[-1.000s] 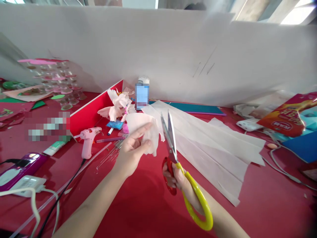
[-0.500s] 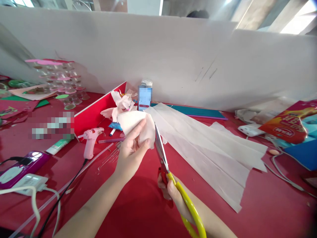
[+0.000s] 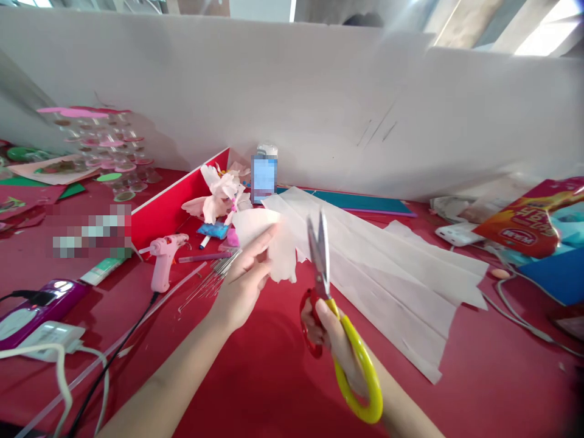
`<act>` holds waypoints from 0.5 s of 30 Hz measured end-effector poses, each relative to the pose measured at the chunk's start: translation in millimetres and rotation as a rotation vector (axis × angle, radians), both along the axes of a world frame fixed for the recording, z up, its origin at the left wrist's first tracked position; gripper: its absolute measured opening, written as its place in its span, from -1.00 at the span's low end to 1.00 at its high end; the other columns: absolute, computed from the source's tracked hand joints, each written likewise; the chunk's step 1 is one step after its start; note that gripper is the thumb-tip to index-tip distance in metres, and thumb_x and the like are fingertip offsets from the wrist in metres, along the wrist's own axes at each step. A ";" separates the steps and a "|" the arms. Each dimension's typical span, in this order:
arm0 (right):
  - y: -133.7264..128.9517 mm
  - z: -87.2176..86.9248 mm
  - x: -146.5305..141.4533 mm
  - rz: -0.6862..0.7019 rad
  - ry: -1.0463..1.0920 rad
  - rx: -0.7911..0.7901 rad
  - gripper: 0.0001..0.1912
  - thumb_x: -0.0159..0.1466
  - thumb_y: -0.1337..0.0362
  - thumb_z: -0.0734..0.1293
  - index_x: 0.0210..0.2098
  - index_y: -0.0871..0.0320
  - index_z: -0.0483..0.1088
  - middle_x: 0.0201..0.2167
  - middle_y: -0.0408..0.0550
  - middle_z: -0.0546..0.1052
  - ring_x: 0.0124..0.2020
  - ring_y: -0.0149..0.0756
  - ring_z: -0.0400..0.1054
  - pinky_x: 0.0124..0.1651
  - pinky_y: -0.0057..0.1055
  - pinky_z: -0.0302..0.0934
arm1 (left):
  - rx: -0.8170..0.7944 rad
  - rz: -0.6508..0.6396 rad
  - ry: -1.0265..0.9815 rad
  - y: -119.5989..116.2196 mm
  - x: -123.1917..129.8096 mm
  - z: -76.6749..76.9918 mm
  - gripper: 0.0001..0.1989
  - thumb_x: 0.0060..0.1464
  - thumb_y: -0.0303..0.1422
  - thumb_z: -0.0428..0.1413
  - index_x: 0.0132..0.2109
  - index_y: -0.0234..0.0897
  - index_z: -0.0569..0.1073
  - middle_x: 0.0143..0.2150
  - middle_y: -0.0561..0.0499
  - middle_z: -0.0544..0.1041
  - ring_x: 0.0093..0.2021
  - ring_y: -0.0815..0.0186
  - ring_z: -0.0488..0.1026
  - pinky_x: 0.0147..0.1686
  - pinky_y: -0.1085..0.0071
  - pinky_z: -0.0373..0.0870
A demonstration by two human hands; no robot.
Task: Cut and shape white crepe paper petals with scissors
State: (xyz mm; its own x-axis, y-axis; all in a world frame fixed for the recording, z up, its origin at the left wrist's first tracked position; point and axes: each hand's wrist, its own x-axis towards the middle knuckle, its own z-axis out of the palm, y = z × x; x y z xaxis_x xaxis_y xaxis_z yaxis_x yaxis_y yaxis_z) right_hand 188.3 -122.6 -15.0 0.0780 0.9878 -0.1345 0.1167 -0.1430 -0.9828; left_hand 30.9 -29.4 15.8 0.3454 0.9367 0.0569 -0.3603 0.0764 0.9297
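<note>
Front middle of worktop [image 3: 269, 383]: left hand [image 3: 244, 283] pinches white paper [image 3: 283, 258] between thumb and fingers
Just beside it: right hand [image 3: 331, 331] grips scissors [image 3: 326, 298], blades parted, near paper

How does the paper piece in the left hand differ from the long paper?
The paper piece is small and bent in the left hand; the long paper is large and lies flat on the red table. The piece's edge curves; the long paper shows straight creases. Both are pale.

The left hand [image 3: 244, 283] and right hand [image 3: 331, 331] are bare and slender, continuing into the bare left forearm [image 3: 168, 380] from seven o'clock and right forearm [image 3: 406, 407] from five o'clock.
</note>
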 end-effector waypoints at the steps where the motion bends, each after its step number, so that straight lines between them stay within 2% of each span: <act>1: 2.8 8.3 5.9 -0.029 -0.049 -0.030 -0.53 0.28 -0.19 0.14 -0.47 0.08 0.09 -0.58 -0.25 0.11 -0.58 -0.41 -0.02 -0.51 -0.42 0.01 | -0.038 -0.028 -0.044 0.2 0.2 -0.2 -0.47 0.08 -0.45 0.11 0.22 -0.11 0.37 -0.11 0.02 0.57 -0.08 0.30 0.46 -0.06 0.44 0.37; 3: 7.8 22.5 22.2 -0.086 -0.292 -0.029 -0.55 0.23 -0.16 0.22 -0.47 0.07 0.11 -0.60 -0.24 0.14 -0.57 -0.37 0.05 -0.49 -0.40 0.01 | -0.104 -0.069 -0.099 1.4 0.1 -2.0 -0.47 0.05 -0.50 0.11 0.20 -0.15 0.40 -0.23 0.04 0.58 -0.18 0.37 0.47 -0.11 0.50 0.37; 4: 9.7 26.6 31.7 -0.109 -0.484 -0.047 -0.57 0.21 -0.14 0.25 -0.48 0.07 0.13 -0.60 -0.21 0.18 -0.58 -0.33 0.10 -0.50 -0.39 0.01 | -0.131 -0.079 -0.112 2.2 -0.3 -3.9 -0.48 0.04 -0.50 0.11 0.18 -0.18 0.42 -0.25 0.03 0.58 -0.19 0.37 0.47 -0.11 0.50 0.37; 6: 12.4 26.2 50.8 -0.255 -0.903 -0.053 -0.64 0.23 -0.06 0.27 -0.44 0.08 0.18 -0.59 -0.12 0.27 -0.56 -0.24 0.20 -0.49 -0.35 0.03 | -0.169 -0.090 -0.122 3.8 -1.3 -9.3 -0.53 0.04 -0.47 0.12 0.14 -0.23 0.46 -0.15 -0.01 0.59 -0.10 0.31 0.48 -0.07 0.46 0.37; 7: 13.2 21.9 59.5 -0.277 -1.053 -0.049 -0.68 0.24 -0.01 0.27 -0.43 0.09 0.22 -0.56 -0.05 0.32 -0.54 -0.18 0.26 -0.48 -0.32 0.04 | -0.181 -0.095 -0.124 4.4 -1.6 -12.7 -0.56 0.04 -0.45 0.13 0.11 -0.24 0.49 -0.07 -0.03 0.58 -0.04 0.28 0.46 -0.03 0.44 0.36; 8: 14.0 15.7 67.2 -0.268 -1.145 -0.049 -0.72 0.25 0.04 0.27 -0.42 0.12 0.27 -0.52 0.04 0.36 -0.51 -0.12 0.30 -0.47 -0.30 0.05 | -0.192 -0.105 -0.123 4.8 -1.8 -16.4 -0.58 0.04 -0.44 0.13 0.08 -0.24 0.51 0.00 -0.04 0.56 0.01 0.26 0.44 -0.01 0.43 0.34; 10: 15.0 1.3 79.9 -0.154 -1.300 -0.071 -0.74 0.28 0.14 0.24 -0.44 0.17 0.34 -0.43 0.18 0.42 -0.45 -0.03 0.36 -0.44 -0.26 0.06 | -0.211 -0.149 -0.103 4.6 -1.4 -24.4 -0.62 0.05 -0.42 0.15 0.05 -0.24 0.53 0.02 -0.05 0.54 0.01 0.26 0.43 -0.01 0.44 0.33; 13: 15.1 -12.0 91.2 -0.022 -1.375 -0.118 -0.80 0.26 0.26 0.25 -0.44 0.21 0.40 -0.39 0.23 0.47 -0.37 0.03 0.41 -0.36 -0.23 0.13 | -0.204 -0.235 -0.002 2.2 0.5 -35.2 -0.57 0.07 -0.37 0.16 0.11 -0.23 0.48 -0.24 -0.02 0.56 -0.26 0.34 0.44 -0.20 0.43 0.36; 15: 14.4 -10.5 91.3 -0.034 -1.340 -0.132 -0.87 0.21 0.29 0.29 -0.34 0.23 0.43 -0.34 0.22 0.50 -0.27 0.06 0.42 -0.27 -0.21 0.19 | -0.148 -0.270 0.103 -0.5 2.2 -39.5 -0.52 0.08 -0.35 0.17 0.17 -0.23 0.43 -0.42 0.06 0.46 -0.44 0.41 0.32 -0.35 0.45 0.31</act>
State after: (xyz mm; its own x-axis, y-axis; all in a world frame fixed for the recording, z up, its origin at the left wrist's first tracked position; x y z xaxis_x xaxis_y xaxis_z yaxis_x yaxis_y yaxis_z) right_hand 279.6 -108.2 -25.4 0.2477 0.9684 -0.0293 0.9638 -0.2494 -0.0947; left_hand 33.1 -29.9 -23.7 0.5792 0.8061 -0.1218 -0.2129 0.2938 0.9318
